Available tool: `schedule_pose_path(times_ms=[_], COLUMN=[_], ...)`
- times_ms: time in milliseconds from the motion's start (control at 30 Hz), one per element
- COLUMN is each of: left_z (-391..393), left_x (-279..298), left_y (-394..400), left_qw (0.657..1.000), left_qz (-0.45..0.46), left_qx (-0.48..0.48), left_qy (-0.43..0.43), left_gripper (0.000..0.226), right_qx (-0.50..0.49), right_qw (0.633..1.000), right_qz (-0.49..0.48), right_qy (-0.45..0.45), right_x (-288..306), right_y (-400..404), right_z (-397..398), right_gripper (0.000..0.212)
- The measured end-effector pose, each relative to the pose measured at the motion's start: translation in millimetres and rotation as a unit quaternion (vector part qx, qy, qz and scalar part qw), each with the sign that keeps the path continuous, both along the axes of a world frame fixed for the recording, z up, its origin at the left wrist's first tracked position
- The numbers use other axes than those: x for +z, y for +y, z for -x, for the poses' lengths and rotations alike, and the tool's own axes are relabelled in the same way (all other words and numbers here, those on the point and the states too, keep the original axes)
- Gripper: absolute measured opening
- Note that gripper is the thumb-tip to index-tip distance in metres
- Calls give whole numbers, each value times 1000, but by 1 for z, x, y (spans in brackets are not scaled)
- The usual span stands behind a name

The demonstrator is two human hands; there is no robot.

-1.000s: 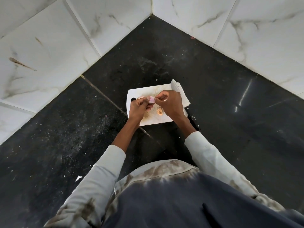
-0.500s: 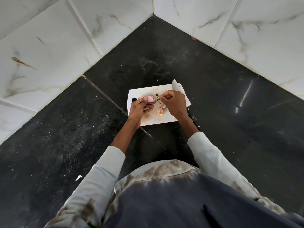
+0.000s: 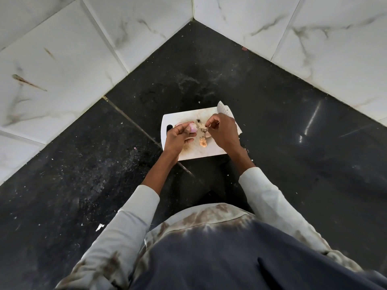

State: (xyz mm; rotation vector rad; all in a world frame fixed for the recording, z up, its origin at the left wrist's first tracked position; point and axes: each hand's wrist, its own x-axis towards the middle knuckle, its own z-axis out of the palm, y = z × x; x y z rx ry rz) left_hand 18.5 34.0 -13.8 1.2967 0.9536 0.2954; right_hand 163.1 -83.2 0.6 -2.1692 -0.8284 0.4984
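Observation:
A white cutting board (image 3: 206, 152) lies on the black stone counter in a tiled corner. Over its left half my left hand (image 3: 178, 138) grips a small pink onion (image 3: 192, 128). My right hand (image 3: 223, 131) hovers over the board's right half with its fingertips pinched together, apparently on a thin strip of peel. Dark scraps of peel (image 3: 201, 125) lie on the board between the two hands. A small orange-brown scrap (image 3: 203, 142) sits lower on the board. A knife blade (image 3: 224, 109) pokes out from behind my right hand at the board's far right corner.
White marbled wall tiles (image 3: 62, 59) close the corner at left and right. The black counter (image 3: 83, 174) is dusted with crumbs and small white flecks. A seam in the stone runs diagonally under the board. My pale sleeves and dark apron fill the bottom of the view.
My hands were together on the onion. The right hand has since pulled away to the right, and dark peel scraps now lie on the board between them.

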Motion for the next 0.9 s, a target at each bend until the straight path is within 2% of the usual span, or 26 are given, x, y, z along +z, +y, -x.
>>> schedule_pose_path(times_ms=[200,433,600,767,900], left_z=[-2,-3,-2,-2,-2], left_x=[3,3,5,4,3], left_y=[-2,-1,-3,-4,-3], left_qw=[999,999,999,999,1000], left_qz=[-29,-40,-44,-41,-17], left_qx=[-9,-4,-2,-5,-4], left_qy=[10,21,23,25,26], left_gripper=[32,33,33,29,30], right_qx=[15,13,18,-2,-2], right_qw=[999,998,997,996,995], right_qz=[26,-24,-42,-72,-76], right_qy=[31,59,64,50,59], right_x=[1,0,0,-1,-2], right_y=[3,4,8,6,6], right_z=[2,3,7,7,6], right_gripper=[30,13,24,9,6])
